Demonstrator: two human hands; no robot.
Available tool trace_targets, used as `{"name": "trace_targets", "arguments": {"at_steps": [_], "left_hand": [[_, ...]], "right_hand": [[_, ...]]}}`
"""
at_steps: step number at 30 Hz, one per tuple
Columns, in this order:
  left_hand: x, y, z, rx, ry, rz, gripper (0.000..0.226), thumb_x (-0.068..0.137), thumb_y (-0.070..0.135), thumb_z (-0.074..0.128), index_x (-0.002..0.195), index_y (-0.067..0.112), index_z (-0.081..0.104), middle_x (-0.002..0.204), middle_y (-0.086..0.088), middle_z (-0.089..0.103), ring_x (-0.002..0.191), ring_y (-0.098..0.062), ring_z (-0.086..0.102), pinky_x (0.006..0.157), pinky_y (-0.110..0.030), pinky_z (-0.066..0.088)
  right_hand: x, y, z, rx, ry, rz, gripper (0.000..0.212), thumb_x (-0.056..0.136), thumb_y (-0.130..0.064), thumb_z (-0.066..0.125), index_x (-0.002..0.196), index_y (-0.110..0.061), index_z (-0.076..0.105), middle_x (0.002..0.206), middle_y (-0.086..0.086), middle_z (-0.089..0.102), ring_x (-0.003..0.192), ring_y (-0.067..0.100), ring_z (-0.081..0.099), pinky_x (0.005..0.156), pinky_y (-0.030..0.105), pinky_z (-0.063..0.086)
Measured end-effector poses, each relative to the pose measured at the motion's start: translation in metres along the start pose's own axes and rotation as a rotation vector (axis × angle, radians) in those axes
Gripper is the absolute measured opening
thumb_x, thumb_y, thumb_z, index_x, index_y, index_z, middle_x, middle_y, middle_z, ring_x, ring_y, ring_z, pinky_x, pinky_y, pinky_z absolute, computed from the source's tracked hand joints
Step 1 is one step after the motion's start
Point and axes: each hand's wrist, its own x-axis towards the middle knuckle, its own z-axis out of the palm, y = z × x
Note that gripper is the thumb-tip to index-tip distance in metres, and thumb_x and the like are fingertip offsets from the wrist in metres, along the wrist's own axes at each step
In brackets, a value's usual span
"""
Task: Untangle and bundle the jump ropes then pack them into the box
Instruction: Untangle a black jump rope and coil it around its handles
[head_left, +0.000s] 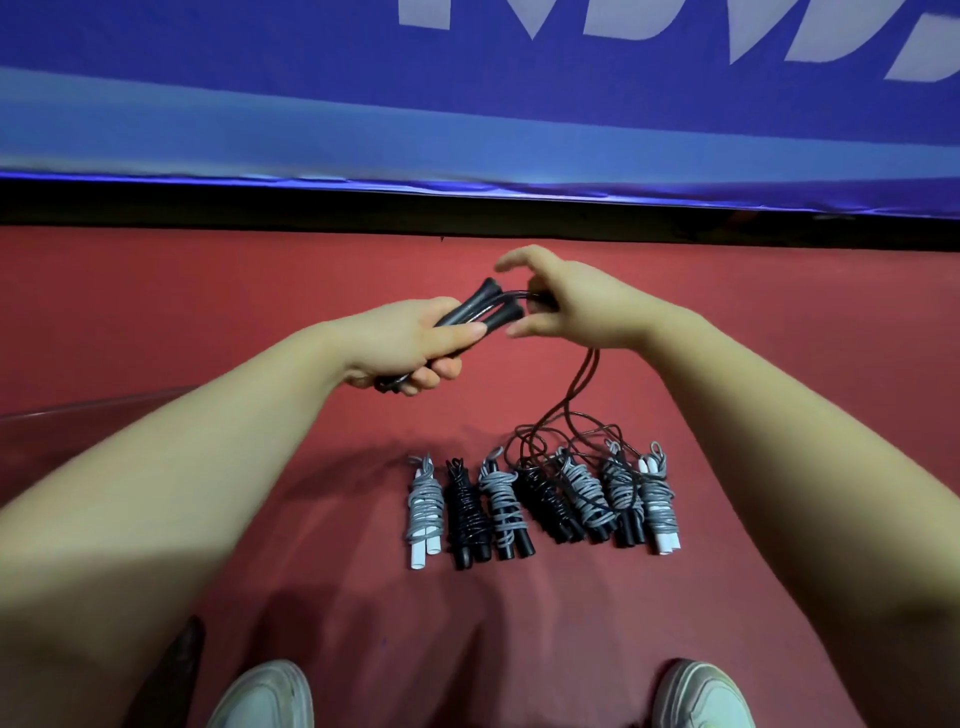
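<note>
A blue banner (467, 104) with pale lettering spans the far side above a red floor (208, 291), and the toes of two white shoes (265, 696) show at the near edge. On the floor between the forearms lies a row of seven bundled jump ropes (498, 509), grey and black, side by side. Their long axes run near to far, with the handle ends toward the person. Above them the left hand (415, 343) grips a pair of black handles (488, 306) tightly. The handles lie together, slanting from lower left to upper right, flared ends aimed at the right hand (582, 306). That hand pinches the black cord (576, 395) just beyond those ends, index finger and thumb splayed. The cord drops in loose loops onto the right-hand bundles.
</note>
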Motion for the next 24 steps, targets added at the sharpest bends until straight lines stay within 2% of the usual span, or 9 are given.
{"name": "trace_targets", "arguments": {"at_steps": [2, 5, 9, 12, 14, 17, 19, 22, 24], "left_hand": [[-0.001, -0.004, -0.007, 0.049, -0.015, -0.028, 0.018, 0.099, 0.034, 0.045, 0.093, 0.018, 0.039, 0.061, 0.003, 0.040, 0.043, -0.007, 0.029, 0.038, -0.020, 0.027], [-0.001, -0.007, -0.003, 0.157, -0.073, -0.061, 0.015, 0.098, 0.034, 0.047, 0.100, 0.019, 0.046, 0.060, 0.004, 0.043, 0.042, -0.007, 0.031, 0.039, -0.020, 0.028], [-0.001, -0.005, 0.001, 0.052, -0.094, -0.071, 0.021, 0.097, 0.035, 0.047, 0.109, 0.019, 0.053, 0.058, 0.005, 0.039, 0.043, -0.007, 0.028, 0.039, -0.019, 0.025], [0.002, -0.005, -0.006, -0.027, -0.006, -0.072, 0.013, 0.097, 0.028, 0.051, 0.102, 0.016, 0.050, 0.058, 0.004, 0.040, 0.041, -0.005, 0.028, 0.037, -0.017, 0.025], [0.004, -0.007, -0.012, -0.087, 0.052, -0.068, 0.010, 0.096, 0.024, 0.054, 0.097, 0.017, 0.047, 0.061, 0.003, 0.041, 0.041, -0.004, 0.029, 0.035, -0.016, 0.026], [0.004, -0.010, -0.014, 0.008, 0.041, -0.093, 0.012, 0.096, 0.025, 0.055, 0.095, 0.018, 0.045, 0.063, 0.001, 0.043, 0.041, -0.005, 0.031, 0.036, -0.017, 0.027], [0.002, -0.011, -0.011, 0.145, -0.024, -0.122, 0.014, 0.095, 0.028, 0.056, 0.096, 0.017, 0.046, 0.065, 0.000, 0.045, 0.041, -0.006, 0.033, 0.038, -0.020, 0.029], [-0.004, -0.006, -0.002, 0.282, -0.163, -0.111, 0.015, 0.095, 0.028, 0.056, 0.092, 0.018, 0.045, 0.065, 0.000, 0.048, 0.042, -0.009, 0.035, 0.040, -0.022, 0.033], [-0.006, 0.000, 0.002, 0.278, -0.199, -0.052, 0.016, 0.095, 0.026, 0.056, 0.089, 0.018, 0.044, 0.063, 0.001, 0.048, 0.041, -0.009, 0.034, 0.040, -0.022, 0.032]], "right_hand": [[-0.008, 0.009, -0.008, 0.074, -0.026, 0.081, 0.032, 0.092, -0.031, 0.057, 0.119, -0.015, 0.057, 0.086, -0.010, 0.055, 0.078, 0.007, 0.051, 0.070, 0.016, 0.035], [-0.017, 0.019, -0.011, -0.092, -0.037, 0.044, 0.028, 0.096, -0.036, 0.047, 0.112, -0.021, 0.066, 0.097, -0.013, 0.059, 0.091, 0.006, 0.051, 0.080, 0.027, 0.042], [-0.018, 0.022, -0.012, -0.118, 0.049, -0.021, 0.031, 0.095, -0.036, 0.049, 0.117, -0.022, 0.066, 0.093, -0.017, 0.054, 0.090, 0.006, 0.049, 0.078, 0.027, 0.041], [-0.018, 0.025, -0.011, -0.124, 0.066, -0.070, 0.030, 0.095, -0.033, 0.050, 0.119, -0.022, 0.065, 0.079, -0.022, 0.048, 0.086, 0.007, 0.047, 0.075, 0.026, 0.037], [-0.017, 0.024, -0.007, -0.130, 0.075, -0.086, 0.030, 0.097, -0.026, 0.049, 0.121, -0.018, 0.064, 0.080, -0.019, 0.048, 0.087, 0.013, 0.050, 0.076, 0.024, 0.035], [-0.014, 0.022, -0.005, -0.203, 0.162, -0.152, 0.038, 0.093, -0.033, 0.044, 0.116, -0.011, 0.065, 0.089, 0.000, 0.059, 0.091, 0.025, 0.057, 0.076, 0.031, 0.042], [-0.012, 0.019, -0.009, -0.243, 0.197, -0.185, 0.040, 0.090, -0.036, 0.044, 0.110, -0.011, 0.068, 0.090, 0.005, 0.061, 0.088, 0.026, 0.058, 0.071, 0.030, 0.042], [-0.006, 0.020, -0.010, -0.249, 0.195, -0.191, 0.032, 0.092, -0.034, 0.050, 0.106, -0.012, 0.069, 0.088, -0.004, 0.059, 0.088, 0.020, 0.056, 0.071, 0.026, 0.037], [-0.007, 0.025, -0.006, -0.129, 0.137, -0.113, 0.025, 0.095, -0.028, 0.051, 0.103, -0.012, 0.068, 0.083, -0.014, 0.053, 0.084, 0.015, 0.052, 0.074, 0.027, 0.039]]}}
